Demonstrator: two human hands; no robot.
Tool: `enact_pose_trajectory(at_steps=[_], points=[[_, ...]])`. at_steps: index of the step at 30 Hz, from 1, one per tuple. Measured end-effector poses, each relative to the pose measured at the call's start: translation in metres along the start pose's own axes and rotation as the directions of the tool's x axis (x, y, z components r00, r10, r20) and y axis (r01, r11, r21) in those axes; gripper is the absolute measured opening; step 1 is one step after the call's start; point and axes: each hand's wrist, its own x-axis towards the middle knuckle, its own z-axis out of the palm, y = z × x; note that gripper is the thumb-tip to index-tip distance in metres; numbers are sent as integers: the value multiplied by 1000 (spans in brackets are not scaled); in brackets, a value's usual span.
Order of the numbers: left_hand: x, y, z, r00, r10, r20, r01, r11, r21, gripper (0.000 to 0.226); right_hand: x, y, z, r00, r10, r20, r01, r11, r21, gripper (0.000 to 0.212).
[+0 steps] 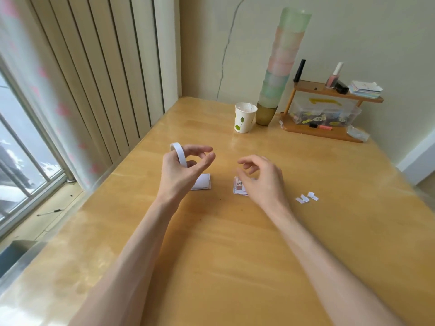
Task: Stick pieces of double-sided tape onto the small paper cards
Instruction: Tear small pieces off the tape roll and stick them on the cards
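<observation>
A white roll of double-sided tape is held up above the table by my left hand, whose fingers curl through and round it. Under that hand lies a small stack of white paper cards, partly hidden. My right hand hovers with loosely curled fingers over a second small stack of printed cards, and it holds nothing that I can see. Three small white backing scraps lie on the wooden table to the right.
A paper cup and a tall stack of plastic cups stand at the back. A small wooden shelf with bottles, cards and a clear box sits at the back right. Blinds and a window run along the left.
</observation>
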Motion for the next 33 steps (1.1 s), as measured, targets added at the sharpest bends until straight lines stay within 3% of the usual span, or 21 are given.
enact_pose_trajectory(at_steps=[3, 7, 9, 12, 18, 22, 26, 33], points=[[-11, 11, 10, 952, -38, 303, 18, 997, 71, 9, -14, -1, -29, 999, 40, 16, -43, 969, 243, 13], [-27, 22, 21, 726, -85, 683, -24, 989, 148, 16, -35, -7, -55, 976, -90, 200, -2, 909, 418, 26], [-33, 27, 24, 635, -113, 764, -38, 983, 178, 16, -42, -3, -59, 940, -149, 306, 7, 908, 420, 29], [-35, 27, 27, 581, -124, 804, -49, 981, 187, 13, -48, 6, -56, 921, -205, 332, 83, 934, 348, 29], [-40, 23, 35, 571, -121, 812, -33, 985, 170, 19, -50, 16, -51, 971, -168, 170, 91, 918, 387, 22], [-38, 22, 37, 670, -92, 736, 53, 996, 77, 23, -46, 21, -58, 995, -99, 31, 80, 923, 376, 18], [-38, 23, 35, 699, -32, 714, 73, 997, -27, 25, -44, 28, -68, 995, -52, -85, 80, 922, 379, 12], [-39, 20, 38, 696, 13, 718, 59, 995, -75, 18, -47, 26, -73, 992, -21, -127, 72, 910, 409, 18]])
